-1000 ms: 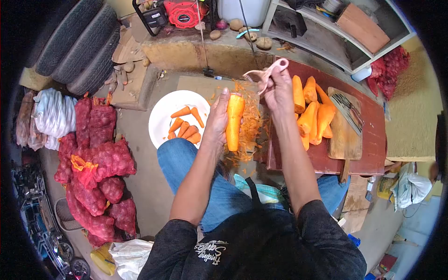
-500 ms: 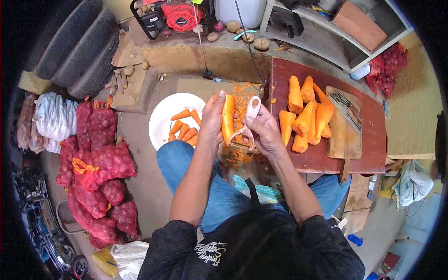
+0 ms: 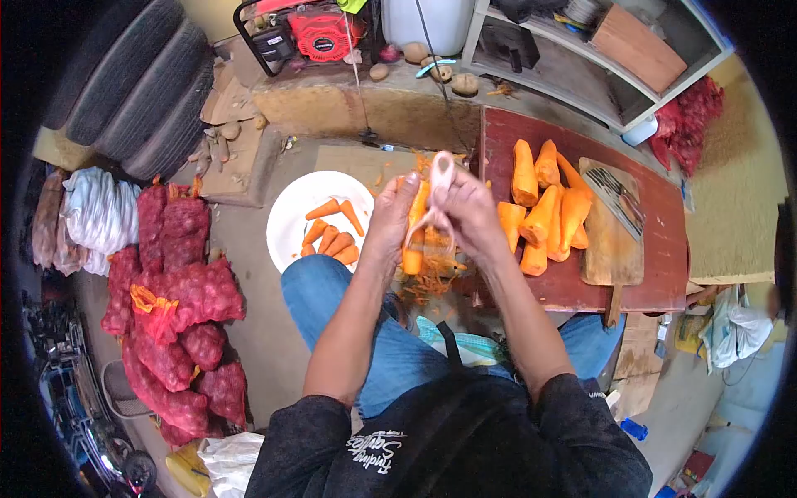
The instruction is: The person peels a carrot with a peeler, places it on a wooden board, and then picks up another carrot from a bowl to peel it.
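My left hand (image 3: pixel 392 214) is wrapped round a carrot (image 3: pixel 413 259), which points down toward my lap. In my right hand (image 3: pixel 467 212) is a pale pink Y-shaped peeler (image 3: pixel 442 174); its forked end lies against the carrot's side. The right hand is slightly blurred. Orange peelings (image 3: pixel 432 278) lie on the floor beneath both hands. To the left, a white basin (image 3: pixel 282 207) holds several carrot pieces (image 3: pixel 338 242). On the right, several large carrots (image 3: pixel 544 214) are heaped on a red table (image 3: pixel 656 278).
A wooden chopping board (image 3: pixel 606 257) with knives (image 3: pixel 616 197) on it lies on the red table. Red net sacks of onions (image 3: pixel 191 290) are piled at left, below stacked tyres (image 3: pixel 141 83). A red machine (image 3: pixel 324 37) and a shelf unit (image 3: pixel 573 62) stand at the back.
The carrot has tilted and shifted lower in my left hand. My right hand has moved slightly left and up, bringing the peeler across the carrot.
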The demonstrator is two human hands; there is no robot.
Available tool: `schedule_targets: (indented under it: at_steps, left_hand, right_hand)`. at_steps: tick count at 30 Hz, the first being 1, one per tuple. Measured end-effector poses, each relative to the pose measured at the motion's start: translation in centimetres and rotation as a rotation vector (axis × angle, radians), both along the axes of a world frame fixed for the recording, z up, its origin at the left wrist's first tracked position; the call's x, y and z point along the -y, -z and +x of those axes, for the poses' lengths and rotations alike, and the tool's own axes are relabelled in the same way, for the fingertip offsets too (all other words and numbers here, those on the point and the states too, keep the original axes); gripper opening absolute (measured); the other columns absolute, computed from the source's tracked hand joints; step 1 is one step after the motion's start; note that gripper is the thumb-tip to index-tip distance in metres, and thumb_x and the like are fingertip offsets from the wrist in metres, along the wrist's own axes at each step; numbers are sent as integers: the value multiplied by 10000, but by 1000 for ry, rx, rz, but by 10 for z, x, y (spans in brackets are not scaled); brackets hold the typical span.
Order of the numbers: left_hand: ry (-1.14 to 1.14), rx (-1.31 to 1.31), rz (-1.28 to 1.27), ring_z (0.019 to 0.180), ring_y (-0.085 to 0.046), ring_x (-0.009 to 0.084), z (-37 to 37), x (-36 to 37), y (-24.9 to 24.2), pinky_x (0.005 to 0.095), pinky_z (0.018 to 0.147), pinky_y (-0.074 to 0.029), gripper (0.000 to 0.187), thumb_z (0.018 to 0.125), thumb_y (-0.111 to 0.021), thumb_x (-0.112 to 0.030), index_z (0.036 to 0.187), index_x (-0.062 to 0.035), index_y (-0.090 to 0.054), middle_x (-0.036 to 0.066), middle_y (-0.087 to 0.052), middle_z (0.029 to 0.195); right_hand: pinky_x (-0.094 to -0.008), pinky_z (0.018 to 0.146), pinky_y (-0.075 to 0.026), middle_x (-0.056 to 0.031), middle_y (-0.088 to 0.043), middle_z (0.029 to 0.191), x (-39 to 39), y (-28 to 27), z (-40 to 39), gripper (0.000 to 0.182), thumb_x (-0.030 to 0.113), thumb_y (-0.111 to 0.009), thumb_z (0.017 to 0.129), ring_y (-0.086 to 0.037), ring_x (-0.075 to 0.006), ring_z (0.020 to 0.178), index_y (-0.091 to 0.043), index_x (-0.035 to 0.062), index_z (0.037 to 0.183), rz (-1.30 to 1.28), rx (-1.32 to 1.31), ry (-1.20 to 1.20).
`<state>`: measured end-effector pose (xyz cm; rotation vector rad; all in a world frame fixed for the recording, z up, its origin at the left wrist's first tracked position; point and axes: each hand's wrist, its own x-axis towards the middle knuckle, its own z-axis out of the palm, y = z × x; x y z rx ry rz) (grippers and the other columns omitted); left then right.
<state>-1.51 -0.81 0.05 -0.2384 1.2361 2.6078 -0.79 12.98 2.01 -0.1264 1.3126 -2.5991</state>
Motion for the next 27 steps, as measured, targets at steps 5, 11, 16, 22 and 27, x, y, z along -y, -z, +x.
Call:
schedule_targets:
  at_steps: [5,11,16,22,27]
  left_hand:
    - [108,11,2,615,-610,107,6,6,-3,227,517,-512,371,1014,-580,-430,1107,-70,-568,36,-633,815]
    - [-11,72,149,692,-644,133,-7,-1,0,286,568,-559,379,1025,-546,-449,1069,-73,-562,55,-631,868]
    - [128,79,137,602,-645,157,5,8,6,277,499,-556,426,1010,-547,-490,1067,-69,-582,87,-659,806]
    - [100,111,64,546,-611,149,-2,6,1,261,471,-534,458,1009,-527,-522,1047,-69,-590,88,-651,770]
    - [3,153,120,578,-600,144,-5,1,2,273,509,-538,418,1031,-508,-487,993,-76,-578,67,-623,762]
  right_hand:
    - [-224,492,-472,-36,-630,818,-27,-7,-37,230,158,-690,942,-585,-86,595,-568,27,1087,-34,-70,98]
    - [-261,711,-542,-48,-651,957,2,-18,21,335,118,-708,914,-642,-123,836,-570,-18,1187,130,-43,-11]
    - [-234,568,-478,-35,-635,820,-25,20,-35,164,137,-661,967,-600,-98,677,-569,33,1054,11,-78,184]
    - [-247,625,-495,-10,-608,800,-48,5,-67,169,117,-687,942,-577,-97,654,-568,41,1034,40,-146,364]
    - [-255,666,-531,-34,-636,853,-14,6,11,281,202,-714,939,-631,-126,717,-562,17,1087,88,-64,24]
